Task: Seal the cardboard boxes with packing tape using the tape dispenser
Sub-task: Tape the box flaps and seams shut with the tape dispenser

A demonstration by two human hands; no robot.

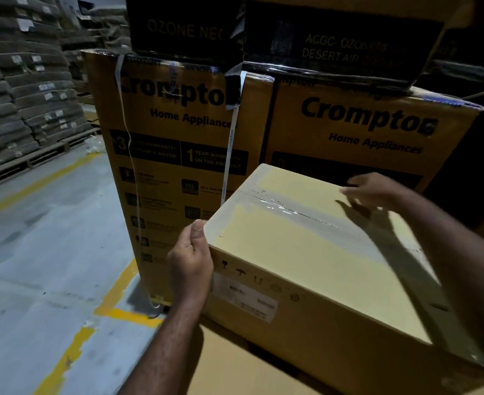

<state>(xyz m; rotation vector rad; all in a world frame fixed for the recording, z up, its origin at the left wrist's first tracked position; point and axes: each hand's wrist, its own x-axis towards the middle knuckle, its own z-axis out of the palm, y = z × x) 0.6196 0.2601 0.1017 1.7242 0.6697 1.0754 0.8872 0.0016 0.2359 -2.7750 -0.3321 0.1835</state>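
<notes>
Left of the cardboard box (306, 260), wrapped stacks (21, 95) sit on pallets, and a tall Crompton carton (178, 143) stands just behind its left corner. The left hand (190, 263) grips that near-left corner, thumb on the top edge and fingers curled round the side. The box's long axis runs from this corner away to the right, and clear tape (300, 212) follows it along the top seam. Above the far right of the top, the right hand (377, 189) is blurred, its fingers straight and holding nothing.

Left hand (190, 260) on corner of taped box (306, 246), right hand (374, 192) over top
</notes>
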